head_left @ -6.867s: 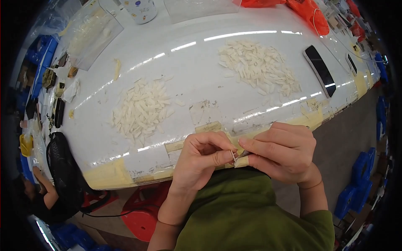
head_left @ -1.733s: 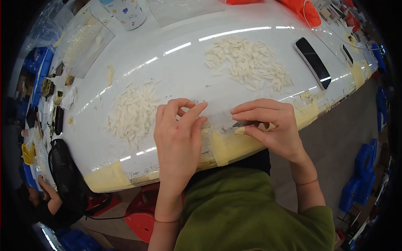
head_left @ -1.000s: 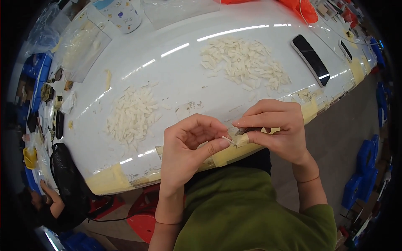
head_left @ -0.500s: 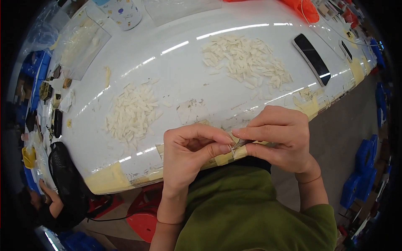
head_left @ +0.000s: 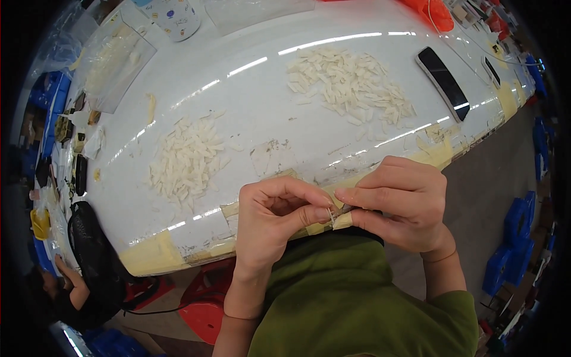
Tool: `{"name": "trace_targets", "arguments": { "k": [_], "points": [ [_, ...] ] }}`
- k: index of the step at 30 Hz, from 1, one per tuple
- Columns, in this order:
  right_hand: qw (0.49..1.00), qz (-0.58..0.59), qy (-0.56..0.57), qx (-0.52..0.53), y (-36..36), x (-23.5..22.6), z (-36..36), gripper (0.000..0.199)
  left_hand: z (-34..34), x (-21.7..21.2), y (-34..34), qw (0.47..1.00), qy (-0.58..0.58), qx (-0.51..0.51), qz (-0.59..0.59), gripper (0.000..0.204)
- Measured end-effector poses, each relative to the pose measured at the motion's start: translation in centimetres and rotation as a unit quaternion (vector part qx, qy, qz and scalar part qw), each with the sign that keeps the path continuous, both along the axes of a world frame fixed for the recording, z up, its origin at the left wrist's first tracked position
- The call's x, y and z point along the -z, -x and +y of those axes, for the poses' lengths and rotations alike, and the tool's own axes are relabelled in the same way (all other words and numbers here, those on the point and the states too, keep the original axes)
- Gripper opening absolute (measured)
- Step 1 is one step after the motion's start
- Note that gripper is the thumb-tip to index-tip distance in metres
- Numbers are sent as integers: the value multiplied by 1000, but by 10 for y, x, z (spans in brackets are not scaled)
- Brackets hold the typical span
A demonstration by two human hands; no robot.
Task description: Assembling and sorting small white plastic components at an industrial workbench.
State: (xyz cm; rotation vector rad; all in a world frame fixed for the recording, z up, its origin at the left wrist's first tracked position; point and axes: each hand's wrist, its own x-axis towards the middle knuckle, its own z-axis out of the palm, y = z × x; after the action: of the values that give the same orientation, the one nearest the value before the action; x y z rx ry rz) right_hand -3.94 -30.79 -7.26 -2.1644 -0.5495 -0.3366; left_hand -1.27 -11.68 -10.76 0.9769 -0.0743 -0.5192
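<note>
My left hand and my right hand meet at the near edge of the white table. Between their fingertips is a small cream-coloured piece, with a thin metal bit at its end. The left thumb and forefinger pinch that end while the right fingers hold the piece. Two heaps of similar small white pieces lie on the table: one heap to the left, another heap further back on the right.
A black phone lies at the right of the table. A clear plastic bag and a patterned cup stand at the back left. Yellowish tape lines the table's near edge. Another person sits at the lower left, blue crates to the right.
My left hand, flat on the table beside the left heap earlier, came back to the right hand. Both now pinch the small piece at the table's edge.
</note>
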Motion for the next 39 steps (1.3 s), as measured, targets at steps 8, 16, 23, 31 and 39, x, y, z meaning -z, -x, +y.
{"name": "trace_targets", "arguments": {
  "k": [8,16,23,31,39],
  "points": [
    [1000,6,11,7,-1,2,0,23,1,-1,0,1000,-9,1,27,14],
    [1000,-20,17,3,-1,1,0,22,0,-1,1,999,-8,-12,35,14],
    [999,49,-6,7,1,1,-2,25,1,-7,4,999,-43,-13,20,13],
    [982,143,-122,30,-3,7,0,30,17,-9,-3,991,-123,-32,-28,11],
    [980,96,-171,-25,-2,9,12,36,16,-18,1,985,-165,-37,-30,9]
  ]
}}
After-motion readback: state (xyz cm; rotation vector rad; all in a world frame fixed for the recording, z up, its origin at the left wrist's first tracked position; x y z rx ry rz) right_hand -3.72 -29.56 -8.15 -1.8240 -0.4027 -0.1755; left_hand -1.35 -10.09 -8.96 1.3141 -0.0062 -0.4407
